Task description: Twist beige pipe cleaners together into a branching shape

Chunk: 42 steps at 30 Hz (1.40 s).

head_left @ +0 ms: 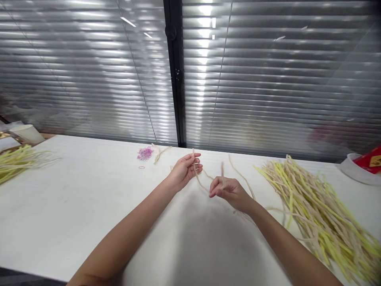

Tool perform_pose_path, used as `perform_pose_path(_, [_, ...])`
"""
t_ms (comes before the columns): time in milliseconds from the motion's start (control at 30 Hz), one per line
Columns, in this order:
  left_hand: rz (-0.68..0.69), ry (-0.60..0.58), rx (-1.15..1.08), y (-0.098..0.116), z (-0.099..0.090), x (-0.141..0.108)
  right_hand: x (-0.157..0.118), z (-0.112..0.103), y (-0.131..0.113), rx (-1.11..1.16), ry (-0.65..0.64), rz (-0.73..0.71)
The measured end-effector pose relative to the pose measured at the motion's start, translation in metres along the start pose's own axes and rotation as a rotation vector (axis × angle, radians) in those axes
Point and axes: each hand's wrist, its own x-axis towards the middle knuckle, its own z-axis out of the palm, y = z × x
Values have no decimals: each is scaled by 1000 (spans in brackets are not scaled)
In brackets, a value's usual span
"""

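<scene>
A thin beige strand (200, 182) runs between my two hands above the white table. My left hand (187, 170) pinches its upper part between thumb and index finger, the other fingers loosely curled. To the right and slightly lower, my right hand (228, 190) has its fingers closed on the strand, and a short blurred piece stands up above them. More loose beige strands (242, 176) lie behind and beside my right hand. On the right of the table spreads a large bundle of yellow and beige strands (318, 214).
Small pink and purple bands (145, 153) lie in a pile near the table's back edge, beside a short beige piece (159, 155). Yellow strands (18, 161) and a cup (27, 134) are far left. A white bowl (354, 171) with a red packet (370, 160) stands far right.
</scene>
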Motion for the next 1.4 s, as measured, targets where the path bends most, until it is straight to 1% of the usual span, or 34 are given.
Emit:
perform_pose_path(100, [13, -27, -48, -5, 2, -1, 0, 3, -1, -32, 14, -1])
perform_pose_path(200, [26, -58, -78, -11, 6, -4, 0, 7, 0, -25, 57, 24])
perform_pose_path(267, [36, -64, -76, -16, 10, -7, 0, 11, 3, -17, 128, 50])
perform_pose_path(400, [66, -78, -46, -28, 20, -15, 0, 17, 9, -55, 359, 75])
perform_pose_path(467, [100, -91, -32, -33, 24, -19, 0, 19, 10, -105, 446, 73])
perform_pose_path(533, [134, -110, -27, -37, 28, -22, 0, 20, 8, -182, 496, 67])
perform_pose_path(600, [156, -122, -23, -40, 31, -25, -1, 21, 5, -280, 512, 47])
perform_pose_path(700, [152, -113, -14, -42, 33, -29, -1, 24, 3, -420, 484, 7])
perform_pose_path(767, [130, -105, -14, -43, 34, -31, -2, 26, 4, -480, 461, 8])
perform_pose_path(900, [112, -118, -8, -44, 36, -33, -4, 28, 7, -541, 430, 47])
perform_pose_path(967, [109, -127, -17, -44, 37, -33, -4, 28, 7, -542, 400, 42])
perform_pose_path(1067, [112, -104, -59, -45, 36, -31, -2, 28, 6, -465, 305, 13])
perform_pose_path(1267, [184, 25, -191, -39, 27, -18, 2, 26, 3, -181, 148, 16])
perform_pose_path(1400, [226, 38, -221, -31, 23, -14, 1, 25, 2, -93, 30, 49])
